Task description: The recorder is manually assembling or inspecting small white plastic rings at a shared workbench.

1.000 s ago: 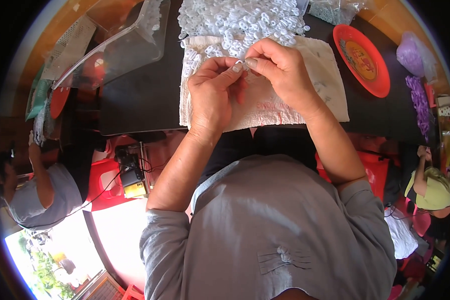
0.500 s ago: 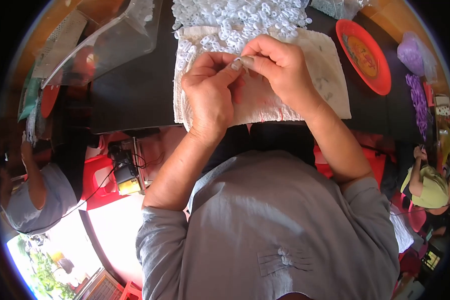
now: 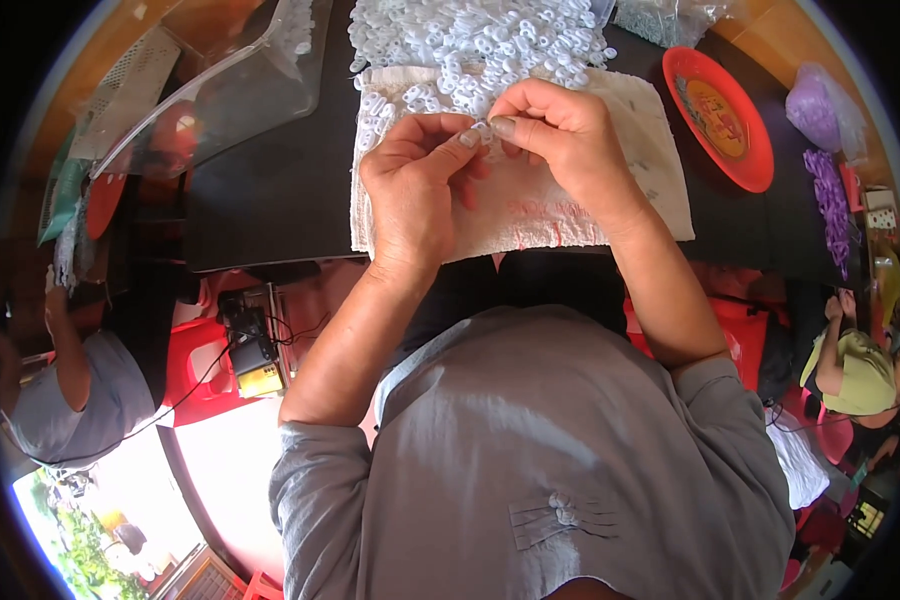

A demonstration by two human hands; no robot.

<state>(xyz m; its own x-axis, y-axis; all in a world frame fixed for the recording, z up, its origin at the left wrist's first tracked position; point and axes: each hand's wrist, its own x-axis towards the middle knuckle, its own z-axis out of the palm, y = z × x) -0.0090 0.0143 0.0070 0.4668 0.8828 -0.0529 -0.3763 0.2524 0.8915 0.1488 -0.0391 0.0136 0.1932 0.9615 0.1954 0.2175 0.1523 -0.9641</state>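
Note:
My left hand [image 3: 410, 185] is closed in a pinch, with a small white plastic piece [image 3: 484, 131] at its thumb and fingertip. Close beside it, my right hand [image 3: 560, 135] also pinches, thumb against forefinger. Whatever is between those right fingers is too small to make out. Both hands are over a cream towel [image 3: 660, 205] with reddish marks along its near edge. Just beyond the fingertips lies a heap of small white ring-shaped plastic pieces [image 3: 470, 40], some spilling onto the towel's far left part.
A red oval tray [image 3: 758, 165] lies right of the towel on the dark table [image 3: 260, 215]. A clear plastic bin [image 3: 280, 90] stands at the far left. Purple strands [image 3: 828, 205] hang or lie at the right. Other people sit at either side, one in a yellow-green top [image 3: 855, 375].
My fingertips have drawn slightly apart, and the white piece shows more plainly at my left fingers. The whole view has shifted a little.

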